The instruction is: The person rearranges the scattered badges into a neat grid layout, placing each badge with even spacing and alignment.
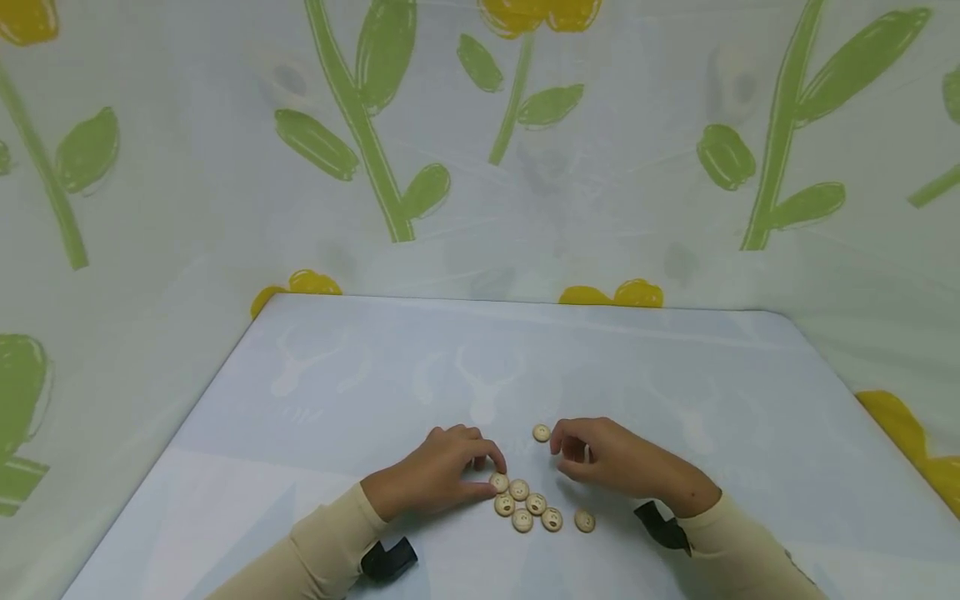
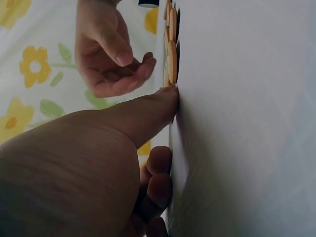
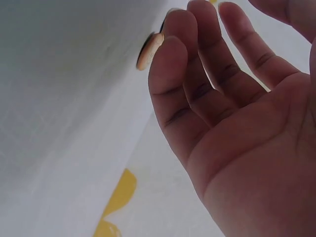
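Note:
Several small round wooden discs (image 1: 520, 520) with dark face-like marks lie flat in a tight cluster on the white table. My left hand (image 1: 444, 473) pinches the disc (image 1: 498, 482) at the cluster's upper left, its thumb and forefinger at opposite sides of the edge. The left wrist view shows more discs (image 2: 172, 61) edge-on just past the thumb. My right hand (image 1: 606, 454) hovers over the table with loosely curved fingers and nothing in it. A single disc (image 1: 542, 432) lies just left of its fingertips; another loose disc (image 1: 584, 521) lies below, right of the cluster.
The white table (image 1: 360, 375) has faint printed shapes and a rounded far right corner. Behind and beside it hangs a pale cloth (image 1: 210, 150) with green leaves and yellow flowers. Dark straps (image 1: 388, 560) sit at both wrists.

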